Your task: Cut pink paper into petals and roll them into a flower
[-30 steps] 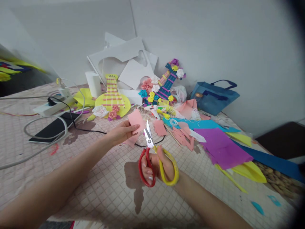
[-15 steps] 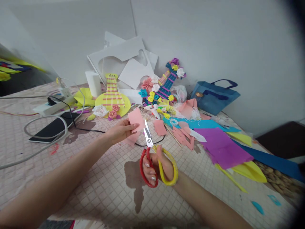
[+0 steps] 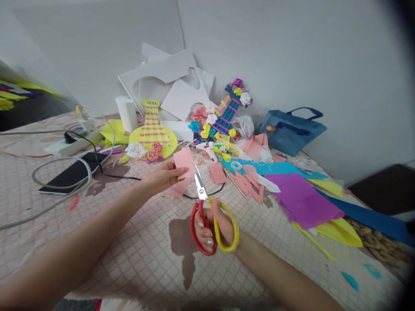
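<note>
My left hand [image 3: 165,175] pinches a small pink paper piece [image 3: 184,162] between thumb and fingers. My right hand [image 3: 212,226] is wrapped round the scissors [image 3: 201,190], which have one red and one yellow handle. Their blades are parted and point up at the paper's right edge; whether they touch it I cannot tell. Another pink sheet [image 3: 177,188] lies below my left hand. Just right of the blades sits a small stack of pink paper squares [image 3: 217,172], with pink offcuts [image 3: 248,183] farther right.
A white glue gun [image 3: 209,150] lies behind the squares. At the back stand a yellow paper guitar [image 3: 152,134], a flower-covered blue guitar [image 3: 228,114] and a blue bag [image 3: 292,131]. Purple sheets [image 3: 304,201] lie right. A black tablet-like slab [image 3: 76,172] and cables lie left.
The scissors have shifted slightly left, and their blades now come closer to the pink paper's edge. My left hand and the paper have barely moved.
</note>
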`<state>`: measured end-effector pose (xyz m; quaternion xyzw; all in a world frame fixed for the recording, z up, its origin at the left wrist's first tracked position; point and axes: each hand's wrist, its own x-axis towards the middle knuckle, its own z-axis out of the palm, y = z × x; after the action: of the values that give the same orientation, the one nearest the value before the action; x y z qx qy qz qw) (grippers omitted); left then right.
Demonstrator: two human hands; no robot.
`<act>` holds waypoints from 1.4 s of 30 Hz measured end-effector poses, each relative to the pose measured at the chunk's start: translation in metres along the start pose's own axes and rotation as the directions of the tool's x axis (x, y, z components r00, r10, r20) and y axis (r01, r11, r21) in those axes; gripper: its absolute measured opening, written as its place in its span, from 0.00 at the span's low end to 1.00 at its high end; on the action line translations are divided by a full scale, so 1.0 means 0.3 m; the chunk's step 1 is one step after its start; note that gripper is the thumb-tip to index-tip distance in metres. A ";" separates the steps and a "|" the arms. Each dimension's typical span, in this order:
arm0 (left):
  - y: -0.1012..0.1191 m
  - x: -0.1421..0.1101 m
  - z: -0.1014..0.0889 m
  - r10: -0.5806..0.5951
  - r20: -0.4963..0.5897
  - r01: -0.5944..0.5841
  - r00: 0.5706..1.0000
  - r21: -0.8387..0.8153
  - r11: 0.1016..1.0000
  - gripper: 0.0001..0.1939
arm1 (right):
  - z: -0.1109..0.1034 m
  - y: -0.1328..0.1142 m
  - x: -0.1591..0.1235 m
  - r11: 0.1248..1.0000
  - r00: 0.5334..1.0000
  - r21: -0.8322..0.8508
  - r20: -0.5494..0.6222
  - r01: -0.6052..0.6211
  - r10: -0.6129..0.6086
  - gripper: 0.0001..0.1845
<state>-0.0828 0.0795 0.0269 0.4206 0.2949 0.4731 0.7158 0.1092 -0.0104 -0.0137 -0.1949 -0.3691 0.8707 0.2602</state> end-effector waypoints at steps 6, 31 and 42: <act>0.005 -0.008 0.012 -0.005 0.040 0.004 0.999 0.007 1.000 0.09 | 0.010 -0.003 -0.003 0.999 0.999 -0.043 -0.011 0.031 -0.032 0.43; -0.011 -0.007 0.013 -0.029 0.123 0.020 0.992 0.073 0.997 0.11 | -0.001 0.007 -0.001 0.999 0.999 0.031 0.021 0.043 -0.044 0.40; -0.016 -0.003 0.011 -0.020 0.120 0.012 0.993 0.067 0.998 0.12 | -0.003 0.015 0.001 0.993 0.995 0.102 0.071 0.062 -0.070 0.38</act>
<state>-0.0782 0.0767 0.0243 0.4696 0.2699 0.4309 0.7218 0.1081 -0.0124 -0.0177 -0.1367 -0.3410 0.8855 0.2844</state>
